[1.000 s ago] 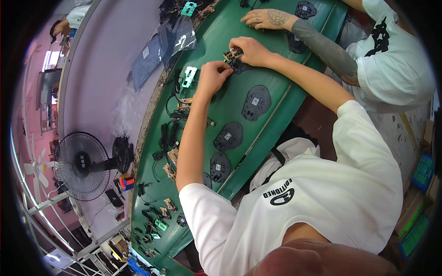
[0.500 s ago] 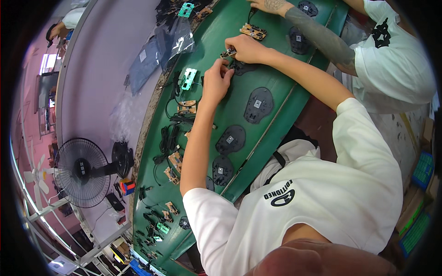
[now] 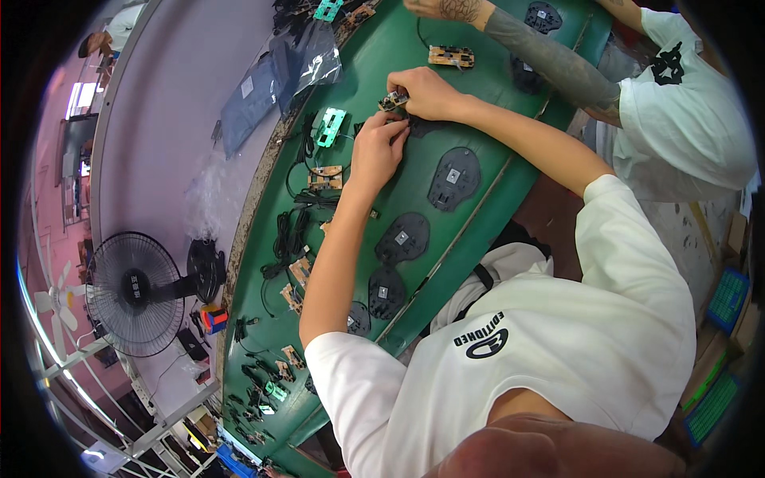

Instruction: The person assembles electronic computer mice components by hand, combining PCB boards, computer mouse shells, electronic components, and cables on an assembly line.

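Note:
Between the thumb and fingers of my right hand (image 3: 429,94) is a small circuit board (image 3: 391,101), tilted above the green bench. My left hand (image 3: 379,148) is just below it, fingertips pinched together close to the board's lower side; what they grip is hidden. Partly covered by both hands, a black mouse-shaped base plate (image 3: 428,127) lies under them. Closer to my body sits another black base plate (image 3: 453,178) with a pale square on it. Left of my left hand are a bright green board (image 3: 331,127) and a tan circuit board (image 3: 325,178) with black cables.
Further black base plates (image 3: 402,237) line the green bench (image 3: 343,263) near its front edge. Coiled black cables (image 3: 283,239) lie left of my forearm. A co-worker's tattooed arm (image 3: 550,60) reaches in beside a tan board (image 3: 451,56). A fan (image 3: 137,292) and plastic bags (image 3: 259,99) are at left.
My hands stay together at the small board, with my left fingers slightly shifted towards it. The co-worker's hand has moved left, and the tan board near it now lies more level.

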Available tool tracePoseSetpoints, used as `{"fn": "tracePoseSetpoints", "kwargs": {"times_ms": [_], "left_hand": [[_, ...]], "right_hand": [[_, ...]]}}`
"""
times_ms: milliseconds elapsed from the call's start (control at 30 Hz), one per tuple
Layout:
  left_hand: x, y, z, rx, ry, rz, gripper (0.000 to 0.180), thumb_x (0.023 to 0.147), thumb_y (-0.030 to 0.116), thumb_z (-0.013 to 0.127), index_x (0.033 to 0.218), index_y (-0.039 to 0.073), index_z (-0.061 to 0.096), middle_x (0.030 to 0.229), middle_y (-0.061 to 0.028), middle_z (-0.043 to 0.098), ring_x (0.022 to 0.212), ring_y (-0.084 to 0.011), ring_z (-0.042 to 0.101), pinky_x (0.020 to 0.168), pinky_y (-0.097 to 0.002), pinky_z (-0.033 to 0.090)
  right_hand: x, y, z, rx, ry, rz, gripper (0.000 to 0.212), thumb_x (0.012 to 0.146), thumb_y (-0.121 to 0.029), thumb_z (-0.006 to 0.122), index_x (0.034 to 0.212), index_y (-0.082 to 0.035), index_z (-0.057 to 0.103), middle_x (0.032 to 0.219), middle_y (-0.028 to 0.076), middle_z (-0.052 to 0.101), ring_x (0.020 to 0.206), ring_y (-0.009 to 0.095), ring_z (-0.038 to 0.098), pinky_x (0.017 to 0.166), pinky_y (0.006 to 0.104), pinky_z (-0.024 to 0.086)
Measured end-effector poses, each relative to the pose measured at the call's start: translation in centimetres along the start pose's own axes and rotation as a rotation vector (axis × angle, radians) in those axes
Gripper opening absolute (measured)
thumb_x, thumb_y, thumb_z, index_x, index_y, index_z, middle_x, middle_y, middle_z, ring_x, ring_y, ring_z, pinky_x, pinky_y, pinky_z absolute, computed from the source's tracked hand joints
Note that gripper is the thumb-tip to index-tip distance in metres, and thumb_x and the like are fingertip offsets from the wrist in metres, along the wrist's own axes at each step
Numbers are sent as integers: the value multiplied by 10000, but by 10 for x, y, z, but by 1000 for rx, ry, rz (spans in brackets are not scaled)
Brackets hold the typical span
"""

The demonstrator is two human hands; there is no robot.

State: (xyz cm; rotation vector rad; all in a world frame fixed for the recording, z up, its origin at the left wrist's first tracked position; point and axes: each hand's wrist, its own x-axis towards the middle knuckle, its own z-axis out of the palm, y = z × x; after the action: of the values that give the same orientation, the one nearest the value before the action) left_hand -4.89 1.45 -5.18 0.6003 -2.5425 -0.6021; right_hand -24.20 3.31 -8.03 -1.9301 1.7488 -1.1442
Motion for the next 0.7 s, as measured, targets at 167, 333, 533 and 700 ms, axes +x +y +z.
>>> {"fn": "tracePoseSetpoints", "kwargs": {"times_ms": [167,333,533,700], "left_hand": [[-4,0,-2,-2,10,11,181,877,79,702,1046,25,741,1070,-121,684,898,-320,669,768,-382,528],[-3,4,-3,-18,-30,-32,205,885,89,699,1081,36,731,1102,-117,664,872,-296,653,739,-372,519],[-7,3,1,-13,18,-21,187,878,104,685,1055,76,740,1066,-70,655,981,-296,629,832,-401,519],[-5,2,2,-21,0,-26,205,879,101,684,1076,75,737,1074,-78,653,989,-304,627,838,-405,516]], "right_hand": [[9,-1,-10,-23,-143,-44,245,719,-13,642,960,-57,653,892,147,714,872,365,678,749,463,516],[21,-6,-11,-83,-233,29,247,734,-62,727,965,-78,641,901,101,698,850,313,667,716,426,496],[30,-21,-9,-162,-259,199,316,672,-140,756,971,-89,667,911,126,709,893,344,681,741,454,517],[31,-23,-7,-180,-195,225,347,646,-166,746,980,-94,684,932,150,716,927,360,687,781,471,531]]}}
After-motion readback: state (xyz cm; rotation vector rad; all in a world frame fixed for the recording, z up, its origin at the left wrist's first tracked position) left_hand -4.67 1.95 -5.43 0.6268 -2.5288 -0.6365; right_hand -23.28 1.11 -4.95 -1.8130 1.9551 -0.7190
